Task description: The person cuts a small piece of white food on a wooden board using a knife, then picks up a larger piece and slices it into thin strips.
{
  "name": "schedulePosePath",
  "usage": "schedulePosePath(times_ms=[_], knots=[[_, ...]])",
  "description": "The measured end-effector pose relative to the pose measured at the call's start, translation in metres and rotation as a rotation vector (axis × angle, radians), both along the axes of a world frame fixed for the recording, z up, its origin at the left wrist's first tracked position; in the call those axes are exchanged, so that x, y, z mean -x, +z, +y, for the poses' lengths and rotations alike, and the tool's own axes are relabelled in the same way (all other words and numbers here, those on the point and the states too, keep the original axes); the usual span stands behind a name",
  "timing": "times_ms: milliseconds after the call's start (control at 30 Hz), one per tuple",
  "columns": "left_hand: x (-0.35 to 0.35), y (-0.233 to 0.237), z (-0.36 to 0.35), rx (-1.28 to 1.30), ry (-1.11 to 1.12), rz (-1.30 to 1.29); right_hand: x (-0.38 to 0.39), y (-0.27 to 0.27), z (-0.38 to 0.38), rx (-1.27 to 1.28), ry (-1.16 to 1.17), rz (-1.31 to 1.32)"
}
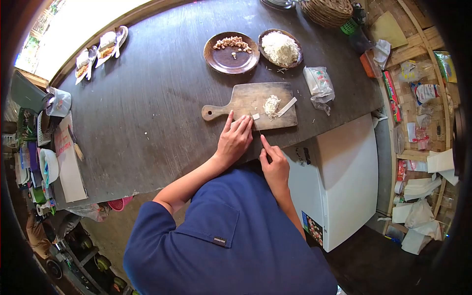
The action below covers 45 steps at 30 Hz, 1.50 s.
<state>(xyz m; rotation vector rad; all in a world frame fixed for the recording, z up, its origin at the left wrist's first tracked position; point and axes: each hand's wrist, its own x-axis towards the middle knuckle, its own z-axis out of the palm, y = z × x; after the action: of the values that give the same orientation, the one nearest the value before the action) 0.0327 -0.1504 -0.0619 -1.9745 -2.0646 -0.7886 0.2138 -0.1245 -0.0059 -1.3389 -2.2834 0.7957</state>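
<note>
A wooden cutting board [243, 96] with a handle lies near the table edge. My left hand [235, 139] rests at its near edge, fingertips pressed together on a pale strip [255, 116] that is mostly hidden under them. In my right hand [275, 168] is a knife [257, 129], index finger stretched along it; the thin blade stands beside the left fingertips. Further right on the board are a small heap of pale shreds [271, 106] and a longer flat pale strip [287, 106].
Beyond the board stand a brown plate [230, 65] with small brown pieces and a plate of white shreds [280, 48]. A plastic packet [318, 84] lies to the right. Two wrapped servings [105, 46] sit far left. A white fridge [344, 182] adjoins the table's near right edge.
</note>
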Motion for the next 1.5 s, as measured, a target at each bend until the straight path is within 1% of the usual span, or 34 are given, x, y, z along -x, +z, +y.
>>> schedulePosePath(times_ms=[300, 400, 533, 667, 800, 1000, 1167, 1267, 1500], knots=[[-0.001, 0.0, 0.0, -0.006, -0.039, -0.06, 0.002, -0.008, 0.003, -0.026, -0.006, 0.035], [0.001, -0.002, 0.002, -0.024, -0.029, -0.076, -0.004, -0.003, -0.002, -0.042, -0.003, -0.023], [0.0, -0.002, 0.001, -0.019, -0.036, -0.098, 0.0, -0.007, 0.001, -0.005, 0.0, -0.008], [0.001, 0.001, 0.001, -0.015, -0.032, -0.089, 0.003, 0.004, 0.001, 0.01, -0.004, -0.026], [-0.001, 0.001, 0.001, -0.021, -0.04, -0.107, -0.007, -0.002, -0.005, 0.018, -0.009, -0.004], [-0.002, 0.001, 0.0, -0.014, -0.042, -0.093, 0.0, -0.003, 0.0, 0.007, -0.007, 0.047], [0.001, -0.001, 0.001, -0.03, -0.044, -0.102, -0.008, -0.009, -0.005, -0.031, -0.001, 0.013], [0.001, 0.001, 0.0, -0.03, -0.046, -0.096, -0.007, -0.002, -0.003, -0.012, -0.008, -0.013], [-0.001, 0.001, -0.001, -0.011, -0.055, -0.114, -0.005, -0.009, -0.002, -0.021, -0.003, 0.02]])
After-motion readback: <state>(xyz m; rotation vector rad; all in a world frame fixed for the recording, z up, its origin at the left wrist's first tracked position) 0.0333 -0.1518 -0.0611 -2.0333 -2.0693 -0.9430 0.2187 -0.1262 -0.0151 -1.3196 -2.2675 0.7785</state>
